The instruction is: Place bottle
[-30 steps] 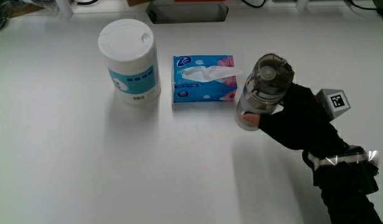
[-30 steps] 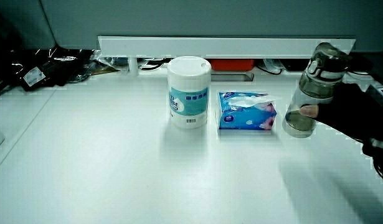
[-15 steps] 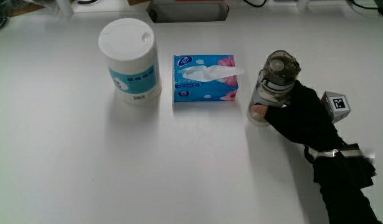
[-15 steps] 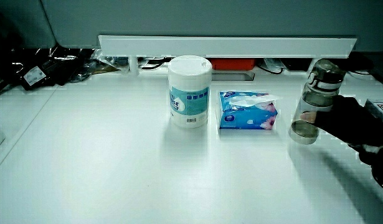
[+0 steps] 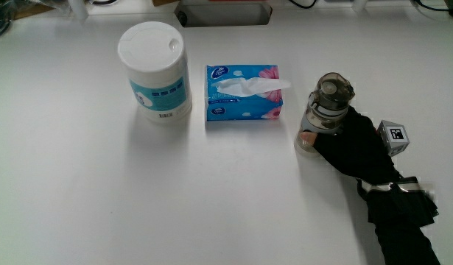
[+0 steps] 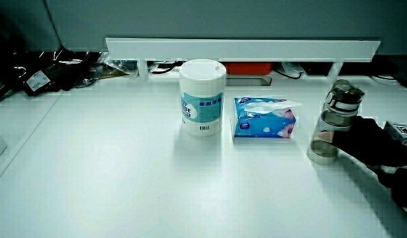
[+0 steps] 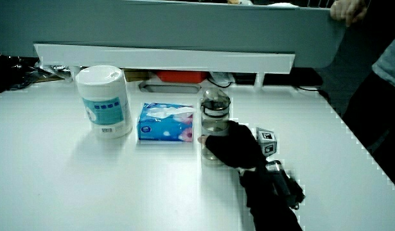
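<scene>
A clear bottle with a dark cap (image 5: 326, 107) (image 6: 334, 119) (image 7: 214, 115) stands upright on the white table (image 5: 138, 199), beside the blue tissue pack (image 5: 243, 103). The gloved hand (image 5: 351, 143) (image 6: 368, 142) (image 7: 236, 146) is wrapped around the bottle's lower part, fingers curled on it, a fingertip showing through the clear wall. The bottle's base looks level with the tabletop in both side views. A patterned cube (image 5: 394, 135) rides on the back of the hand.
A white wipes canister (image 5: 154, 70) (image 6: 202, 97) (image 7: 105, 99) stands beside the tissue pack (image 6: 263, 119) (image 7: 166, 122), away from the bottle. A low partition (image 6: 243, 47) (image 7: 165, 56) with cables and a red item runs along the table's edge farthest from the person.
The hand has lowered the bottle from a tilted, raised pose to upright on the table, and shifted it slightly away from the tissue pack. The grasp stays on.
</scene>
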### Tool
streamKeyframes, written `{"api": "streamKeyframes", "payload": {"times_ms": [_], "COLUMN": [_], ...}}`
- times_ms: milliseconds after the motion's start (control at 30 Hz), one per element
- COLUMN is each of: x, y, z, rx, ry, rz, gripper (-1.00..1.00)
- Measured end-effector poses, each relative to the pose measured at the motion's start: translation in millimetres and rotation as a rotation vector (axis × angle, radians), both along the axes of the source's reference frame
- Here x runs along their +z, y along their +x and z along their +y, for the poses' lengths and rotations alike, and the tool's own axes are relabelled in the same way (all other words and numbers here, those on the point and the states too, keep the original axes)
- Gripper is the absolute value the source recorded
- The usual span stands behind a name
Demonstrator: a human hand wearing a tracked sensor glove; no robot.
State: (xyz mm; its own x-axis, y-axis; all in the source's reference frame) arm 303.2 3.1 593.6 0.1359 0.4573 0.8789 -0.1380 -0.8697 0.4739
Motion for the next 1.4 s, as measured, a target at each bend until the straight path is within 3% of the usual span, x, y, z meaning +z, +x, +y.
{"api": "streamKeyframes", "payload": {"times_ms": [267, 367, 867, 1167, 1233, 1267, 1400], "x": [2, 4, 13, 1, -1, -11, -24], "y": [-0.6, 0.7, 1.3, 4.6, 8.3, 5.4, 10.8], "z": [5.1, 6.1, 11.5, 17.0, 21.7, 25.7, 38.2], "rx": [0.014, 0.015, 0.006, 0.003, 0.009, 0.020, 0.030], "ry": [0.003, -0.004, -0.020, -0.011, -0.008, -0.008, 0.038], "rz": [-0.037, -0.021, -0.053, -0.064, -0.050, -0.071, -0.029], "gripper": [0.00, 0.00, -0.47, -0.75, -0.81, -0.84, -0.97]}}
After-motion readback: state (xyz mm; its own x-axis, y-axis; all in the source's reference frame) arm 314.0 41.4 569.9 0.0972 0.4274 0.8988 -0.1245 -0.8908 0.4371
